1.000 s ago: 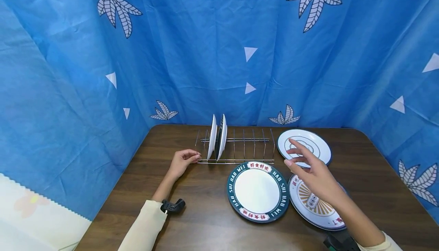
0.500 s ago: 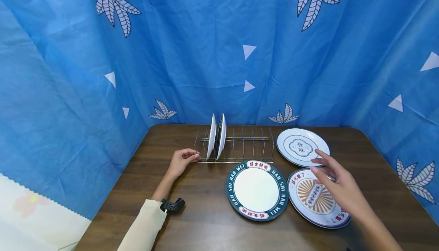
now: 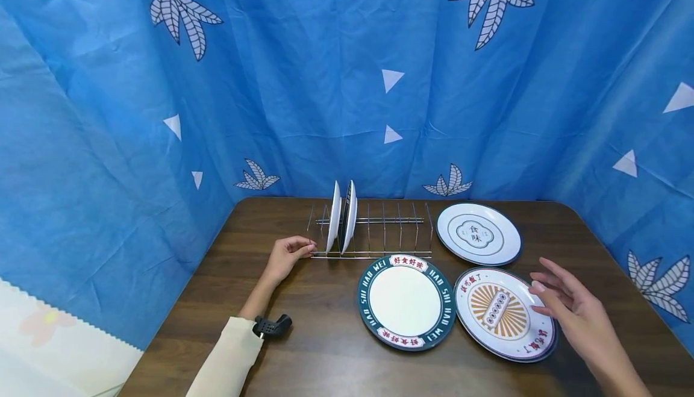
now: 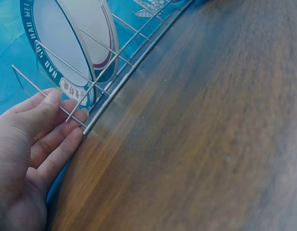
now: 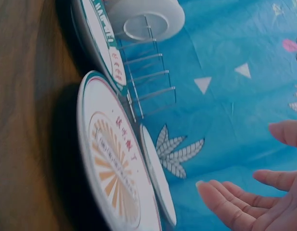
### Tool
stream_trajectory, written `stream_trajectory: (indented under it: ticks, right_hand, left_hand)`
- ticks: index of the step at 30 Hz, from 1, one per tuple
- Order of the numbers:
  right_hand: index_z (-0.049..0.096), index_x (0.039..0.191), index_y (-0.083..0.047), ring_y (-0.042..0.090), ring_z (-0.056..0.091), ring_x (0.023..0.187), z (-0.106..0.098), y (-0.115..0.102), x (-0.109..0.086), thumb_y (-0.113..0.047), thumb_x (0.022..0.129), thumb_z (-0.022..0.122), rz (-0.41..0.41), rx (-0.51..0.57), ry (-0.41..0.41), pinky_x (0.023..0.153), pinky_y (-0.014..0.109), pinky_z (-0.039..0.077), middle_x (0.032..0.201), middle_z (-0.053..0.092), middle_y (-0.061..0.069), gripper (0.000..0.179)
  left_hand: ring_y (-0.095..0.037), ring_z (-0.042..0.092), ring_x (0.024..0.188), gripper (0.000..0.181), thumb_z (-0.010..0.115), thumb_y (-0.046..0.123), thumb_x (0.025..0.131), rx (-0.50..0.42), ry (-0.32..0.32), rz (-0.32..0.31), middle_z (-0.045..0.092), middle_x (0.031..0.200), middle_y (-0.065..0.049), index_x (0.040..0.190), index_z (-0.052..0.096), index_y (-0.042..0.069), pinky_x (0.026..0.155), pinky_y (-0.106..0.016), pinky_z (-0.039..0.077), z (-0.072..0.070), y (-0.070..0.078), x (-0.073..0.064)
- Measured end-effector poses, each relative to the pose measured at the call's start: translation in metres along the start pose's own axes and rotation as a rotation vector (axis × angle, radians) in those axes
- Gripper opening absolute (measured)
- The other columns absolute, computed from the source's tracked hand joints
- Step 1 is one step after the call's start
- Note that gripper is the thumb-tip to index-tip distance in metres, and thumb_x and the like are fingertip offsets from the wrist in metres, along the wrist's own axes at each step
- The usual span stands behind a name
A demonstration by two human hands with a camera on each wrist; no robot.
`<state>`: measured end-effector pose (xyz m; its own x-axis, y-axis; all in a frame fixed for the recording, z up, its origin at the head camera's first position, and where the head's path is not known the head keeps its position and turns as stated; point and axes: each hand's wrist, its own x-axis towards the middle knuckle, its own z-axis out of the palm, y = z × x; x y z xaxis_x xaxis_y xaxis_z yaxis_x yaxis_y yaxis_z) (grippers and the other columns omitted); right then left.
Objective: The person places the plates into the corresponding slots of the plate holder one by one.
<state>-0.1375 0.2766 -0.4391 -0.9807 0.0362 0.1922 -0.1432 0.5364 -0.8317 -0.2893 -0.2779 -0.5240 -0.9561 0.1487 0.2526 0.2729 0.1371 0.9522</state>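
My left hand (image 3: 288, 257) pinches the left end of a wire plate rack (image 3: 385, 255); in the left wrist view, thumb and fingers close round its end wires (image 4: 52, 94). Two plates stand upright in the rack's left slots: a white one (image 3: 334, 216) and a dark-rimmed one (image 3: 351, 216). My right hand (image 3: 580, 315) holds nothing. Its fingers are spread, close by the right rim of a plate with an orange sunburst (image 3: 506, 312), which lies on top of another plate. In the right wrist view that hand (image 5: 259, 192) appears apart from the sunburst plate (image 5: 114, 159).
A green-rimmed plate (image 3: 406, 303) lies in front of the rack, its edge beside the sunburst plate. A white plate with a flower-shaped emblem (image 3: 479, 234) lies at the back right of the wooden table (image 3: 320, 337). Blue curtain (image 3: 303, 84) hangs behind.
My right hand has drawn back to the right, from over the white emblem plate to beside the sunburst plate's right rim. The left hand stays on the rack.
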Motion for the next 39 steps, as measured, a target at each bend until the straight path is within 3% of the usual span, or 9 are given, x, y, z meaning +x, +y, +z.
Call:
stream_trajectory:
  ticks: [4, 12, 18, 22, 26, 30, 33, 39]
  right_hand:
    - [0.023, 0.160, -0.003, -0.016, 0.056, 0.095, -0.005, 0.009, -0.008, -0.027, 0.107, 0.054, 0.068, -0.028, -0.042, 0.068, 0.022, 0.061, 0.137, 0.050, 0.030, 0.066]
    - [0.024, 0.157, 0.004, -0.022, 0.049, 0.087, -0.014, 0.022, -0.017, -0.037, 0.107, 0.053, 0.170, -0.107, -0.043, 0.065, 0.023, 0.061, 0.135, 0.049, 0.037, 0.071]
    - [0.026, 0.155, 0.008, -0.013, 0.055, 0.083, -0.018, 0.034, -0.017, -0.042, 0.107, 0.049, 0.256, -0.128, -0.064, 0.064, 0.027, 0.062, 0.129, 0.052, 0.037, 0.072]
    - [0.026, 0.154, 0.010, 0.013, 0.065, 0.091, -0.019, 0.039, -0.014, -0.048, 0.107, 0.045, 0.321, -0.161, -0.119, 0.066, 0.031, 0.063, 0.128, 0.052, 0.037, 0.077]
    - [0.027, 0.152, 0.012, 0.033, 0.063, 0.100, -0.018, 0.043, -0.011, -0.053, 0.106, 0.042, 0.384, -0.185, -0.189, 0.071, 0.036, 0.064, 0.128, 0.050, 0.039, 0.081]
    - [0.029, 0.151, 0.012, 0.031, 0.064, 0.100, -0.016, 0.047, -0.010, -0.051, 0.105, 0.047, 0.421, -0.169, -0.264, 0.073, 0.036, 0.064, 0.130, 0.049, 0.039, 0.080]
    - [0.031, 0.150, 0.012, 0.024, 0.066, 0.095, -0.015, 0.050, -0.010, -0.045, 0.102, 0.060, 0.424, -0.160, -0.312, 0.071, 0.033, 0.063, 0.128, 0.053, 0.037, 0.080]
    - [0.034, 0.150, 0.010, 0.017, 0.063, 0.083, -0.015, 0.054, -0.010, -0.027, 0.093, 0.075, 0.429, -0.187, -0.355, 0.063, 0.025, 0.052, 0.097, 0.070, 0.008, 0.080]
  left_hand:
    - [-0.015, 0.074, 0.090, 0.016, 0.067, -0.003, 0.095, -0.013, -0.001, -0.015, 0.070, 0.106, -0.033, 0.105, 0.070, -0.015, 0.079, -0.032, 0.063, 0.000, -0.005, 0.001]
    - [-0.019, 0.075, 0.090, 0.014, 0.063, -0.010, 0.095, 0.002, -0.003, -0.033, 0.069, 0.105, -0.034, 0.106, 0.068, -0.017, 0.081, -0.038, 0.062, -0.001, 0.000, 0.002]
    - [-0.016, 0.075, 0.089, 0.014, 0.065, -0.006, 0.095, -0.003, 0.007, -0.024, 0.071, 0.104, -0.030, 0.105, 0.070, -0.015, 0.079, -0.033, 0.063, -0.001, -0.001, 0.002]
    - [-0.017, 0.075, 0.089, 0.016, 0.068, -0.001, 0.095, 0.013, 0.010, 0.007, 0.073, 0.102, -0.027, 0.105, 0.071, -0.013, 0.078, -0.031, 0.063, -0.001, -0.003, 0.001]
    - [-0.016, 0.074, 0.088, 0.016, 0.067, -0.001, 0.095, 0.007, 0.014, 0.014, 0.073, 0.102, -0.028, 0.105, 0.071, -0.013, 0.078, -0.032, 0.063, -0.001, -0.004, 0.001]
    - [-0.016, 0.074, 0.089, 0.014, 0.066, -0.006, 0.095, -0.019, 0.009, -0.012, 0.071, 0.104, -0.031, 0.105, 0.070, -0.016, 0.080, -0.035, 0.063, -0.001, -0.002, 0.001]
    - [-0.019, 0.075, 0.090, 0.014, 0.065, -0.009, 0.094, -0.006, -0.002, -0.013, 0.070, 0.104, -0.033, 0.105, 0.068, -0.017, 0.081, -0.040, 0.062, -0.001, -0.001, 0.001]
    - [-0.019, 0.075, 0.090, 0.014, 0.064, -0.008, 0.095, 0.001, 0.002, -0.006, 0.071, 0.103, -0.030, 0.105, 0.069, -0.017, 0.080, -0.039, 0.063, -0.001, -0.001, 0.001]
